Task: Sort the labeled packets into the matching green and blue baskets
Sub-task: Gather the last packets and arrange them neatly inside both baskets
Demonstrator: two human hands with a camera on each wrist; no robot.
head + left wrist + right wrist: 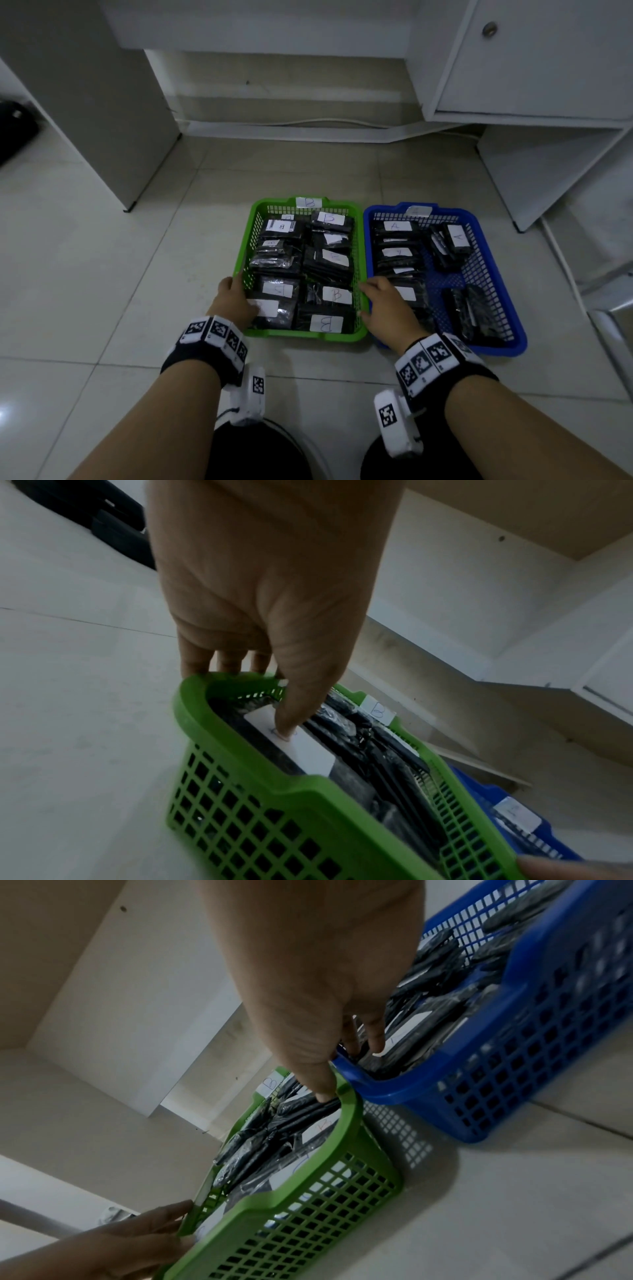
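The green basket (305,337) sits mid-floor, packed with black packets (326,323) carrying white "B" labels. Touching its right side is the blue basket (496,349), which holds black packets labeled "A" (397,226). My left hand (236,294) pinches the green basket's left wall. Its fingers lie outside the rim (219,680) and the thumb (291,718) presses a packet's white label (311,753) inside. My right hand (387,301) straddles the two adjoining rims. Its thumb hooks inside the green rim (349,1118), and its fingers reach over the blue basket's rim (377,1085) onto packets.
White cabinets stand behind the baskets, one panel (102,120) at the left and a unit with a knobbed door (534,68) at the right. A white cable (308,121) runs along the wall base. Pale floor tiles (102,274) surround the baskets. My knees are at the bottom edge.
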